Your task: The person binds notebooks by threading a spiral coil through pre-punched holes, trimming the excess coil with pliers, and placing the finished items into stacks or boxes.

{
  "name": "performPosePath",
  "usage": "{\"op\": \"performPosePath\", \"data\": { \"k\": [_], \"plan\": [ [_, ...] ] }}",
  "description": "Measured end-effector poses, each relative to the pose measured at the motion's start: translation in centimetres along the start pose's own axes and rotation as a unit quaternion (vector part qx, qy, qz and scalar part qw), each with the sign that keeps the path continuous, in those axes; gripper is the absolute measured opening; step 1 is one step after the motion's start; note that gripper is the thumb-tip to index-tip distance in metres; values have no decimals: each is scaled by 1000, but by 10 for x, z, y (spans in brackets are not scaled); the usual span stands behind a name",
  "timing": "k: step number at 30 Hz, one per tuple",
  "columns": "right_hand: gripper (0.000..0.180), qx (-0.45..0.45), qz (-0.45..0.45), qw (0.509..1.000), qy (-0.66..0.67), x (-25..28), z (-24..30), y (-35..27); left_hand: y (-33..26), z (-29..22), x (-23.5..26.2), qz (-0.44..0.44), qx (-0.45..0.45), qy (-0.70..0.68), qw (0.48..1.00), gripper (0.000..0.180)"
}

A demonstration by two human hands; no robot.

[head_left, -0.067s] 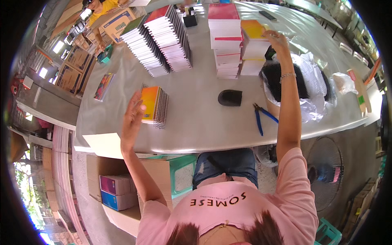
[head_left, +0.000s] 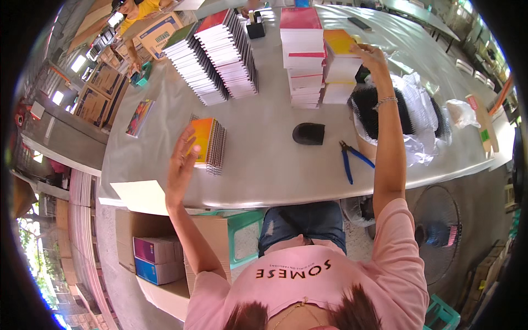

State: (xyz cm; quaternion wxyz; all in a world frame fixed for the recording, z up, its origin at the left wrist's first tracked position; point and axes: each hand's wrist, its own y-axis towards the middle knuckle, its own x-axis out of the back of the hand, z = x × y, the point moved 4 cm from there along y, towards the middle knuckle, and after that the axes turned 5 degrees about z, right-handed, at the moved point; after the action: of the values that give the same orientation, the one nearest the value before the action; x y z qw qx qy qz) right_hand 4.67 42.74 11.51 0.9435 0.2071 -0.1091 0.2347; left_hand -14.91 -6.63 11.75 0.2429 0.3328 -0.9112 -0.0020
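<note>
My left hand (head_left: 181,165) is open, fingers spread, beside a small stack of spiral notebooks (head_left: 204,142) with an orange-yellow cover on top. Its fingertips overlap the stack's left edge; contact is hard to judge. At the back right, my right hand (head_left: 372,59) has its fingers bent and closed at the near right corner of a yellow-covered notebook (head_left: 338,41), the top one of a tall stack. Left of that stands a stack of red-covered notebooks (head_left: 301,18). Blue-handled cutters (head_left: 352,162) and a black rounded piece (head_left: 309,133) lie on the table between my hands.
Two tall stacks of spiral-bound notebooks (head_left: 234,58) stand at the back left. Black wire coils (head_left: 377,113) in white plastic lie under my right forearm. A cardboard box (head_left: 165,294) with books sits below the table's left front edge. A co-worker in yellow (head_left: 144,11) is far left.
My left hand has moved slightly right, closer over the edge of the small notebook stack. My right hand stays at the yellow-covered stack's corner.
</note>
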Motion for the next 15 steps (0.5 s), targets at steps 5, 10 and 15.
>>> {"op": "performPosePath", "data": {
  "k": [5,10,15],
  "plan": [
    [32,-76,56,995,26,17,-25,27,-8,3,-49,28,-2,-134,991,49],
    [27,32,-104,994,22,29,-18,13,9,-5,-111,148,-78,-104,980,44],
    [11,136,-155,942,265,-9,19,-102,14,-44,-146,144,-114,-139,973,52]
  ]
}}
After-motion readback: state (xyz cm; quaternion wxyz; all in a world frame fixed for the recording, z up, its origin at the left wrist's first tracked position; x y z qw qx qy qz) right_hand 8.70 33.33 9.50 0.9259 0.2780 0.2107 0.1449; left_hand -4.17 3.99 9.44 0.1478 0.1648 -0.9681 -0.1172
